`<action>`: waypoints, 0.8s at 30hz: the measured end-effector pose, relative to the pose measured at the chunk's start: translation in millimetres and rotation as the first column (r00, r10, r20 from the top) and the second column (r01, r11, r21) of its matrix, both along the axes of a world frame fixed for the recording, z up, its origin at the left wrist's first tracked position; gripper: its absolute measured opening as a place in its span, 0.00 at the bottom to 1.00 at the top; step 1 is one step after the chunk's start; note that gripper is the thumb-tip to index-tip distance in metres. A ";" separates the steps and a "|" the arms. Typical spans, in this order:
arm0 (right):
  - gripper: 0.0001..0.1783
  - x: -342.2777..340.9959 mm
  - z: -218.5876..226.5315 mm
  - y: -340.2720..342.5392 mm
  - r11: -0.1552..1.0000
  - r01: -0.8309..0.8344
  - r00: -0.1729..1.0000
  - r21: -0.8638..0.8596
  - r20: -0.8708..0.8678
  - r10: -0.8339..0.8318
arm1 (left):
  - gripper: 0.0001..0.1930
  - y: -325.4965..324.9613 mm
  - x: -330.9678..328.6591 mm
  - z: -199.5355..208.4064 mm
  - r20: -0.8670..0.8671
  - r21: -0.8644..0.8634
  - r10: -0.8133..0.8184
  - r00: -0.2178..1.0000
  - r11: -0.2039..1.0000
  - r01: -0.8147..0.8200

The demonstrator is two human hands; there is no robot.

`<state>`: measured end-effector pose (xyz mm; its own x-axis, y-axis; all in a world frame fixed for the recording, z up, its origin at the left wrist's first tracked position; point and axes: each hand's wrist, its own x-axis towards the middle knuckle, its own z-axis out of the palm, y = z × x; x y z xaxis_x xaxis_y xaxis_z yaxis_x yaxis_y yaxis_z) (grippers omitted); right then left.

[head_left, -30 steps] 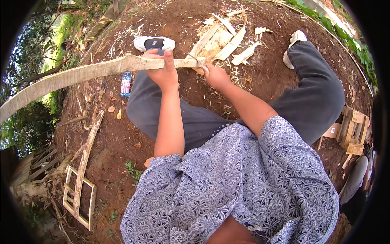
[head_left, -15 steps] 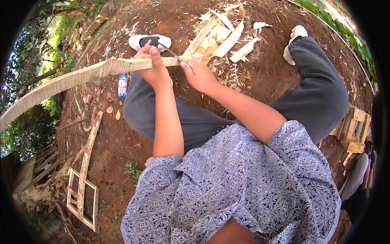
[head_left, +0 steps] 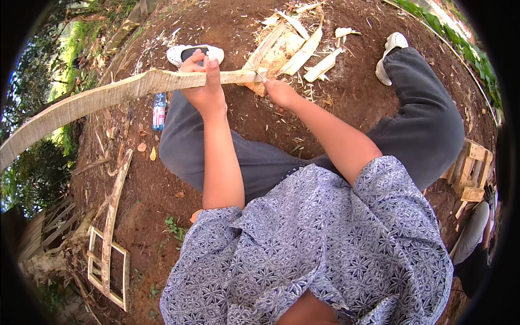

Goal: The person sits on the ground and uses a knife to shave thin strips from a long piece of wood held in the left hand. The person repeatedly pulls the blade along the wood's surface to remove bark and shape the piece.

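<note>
A long, pale strip of wood (head_left: 116, 92) stretches from the far left to the space between my legs, its bend exaggerated by the lens. My left hand (head_left: 205, 92) grips it short of its right end, with the thumb raised along the near side. In my right hand (head_left: 283, 96), closed around the handle, is a knife (head_left: 257, 70) whose thin blade lies across the tip of the strip. The fingers cover most of the handle. Just beyond the tip, a split piece of wood (head_left: 284, 46) lies on the ground.
Large pale wood chips (head_left: 323, 66) and fine shavings litter the brown soil ahead. A labelled plastic bottle (head_left: 158, 112) stands by my left leg. Lower left are a wooden frame (head_left: 127, 276) and a long stick (head_left: 115, 211). A small wooden stool-like object (head_left: 474, 168) and another person's leg (head_left: 472, 233) are at right.
My right hand and the knife have slid right, away from my left hand, toward the strip's end. My left hand stays on the strip, which has shifted slightly left.
</note>
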<state>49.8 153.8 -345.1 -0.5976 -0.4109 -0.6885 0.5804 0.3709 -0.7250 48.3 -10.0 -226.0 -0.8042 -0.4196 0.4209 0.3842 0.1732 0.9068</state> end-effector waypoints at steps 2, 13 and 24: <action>0.29 9.1 17.7 -23.4 0.998 0.035 0.900 0.054 -0.437 -0.008 | 0.21 -5.3 -1.4 -0.9 0.001 -0.023 0.002 1.000 1.000 -0.002; 0.33 -18.6 -27.2 19.6 0.969 -0.128 0.926 0.211 -0.325 0.193 | 0.24 12.4 -6.3 8.6 -0.034 0.036 -0.103 0.994 0.994 0.104; 0.33 12.0 44.6 -13.5 0.998 0.030 0.823 0.056 -0.568 0.007 | 0.22 -0.4 -6.0 5.1 -0.025 0.041 -0.103 0.994 0.994 0.104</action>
